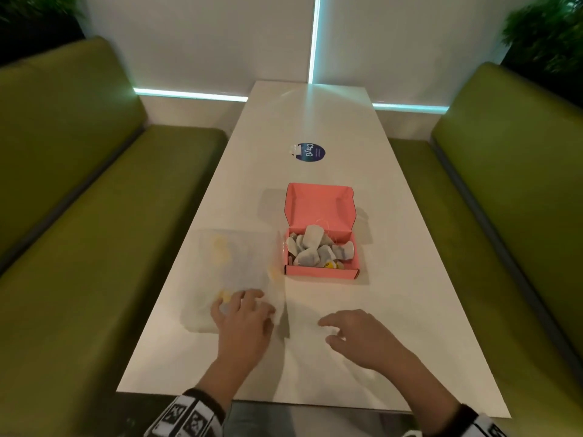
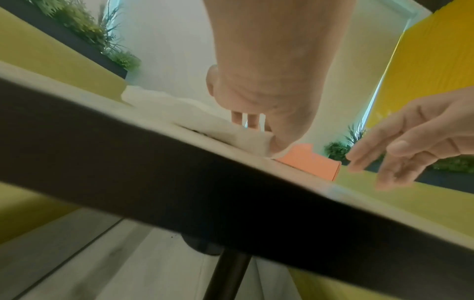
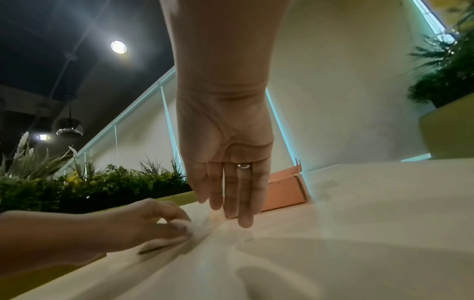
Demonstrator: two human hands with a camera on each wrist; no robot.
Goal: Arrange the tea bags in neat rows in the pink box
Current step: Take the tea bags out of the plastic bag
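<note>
The pink box [image 1: 321, 272] sits lid-up on the bench [image 1: 394, 241], tea bags [image 1: 312, 247] jumbled inside, pointing every way. The left hand [image 1: 243, 320] pinches a blurred translucent bag [image 1: 239, 266]; the right hand [image 1: 356, 335] hovers released.

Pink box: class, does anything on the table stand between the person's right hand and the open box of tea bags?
Nothing visible does. Bare white table lies between the right hand and the pink box, whose lid stands open at the far side. The translucent bag lies left of that path, under the left hand.
</note>
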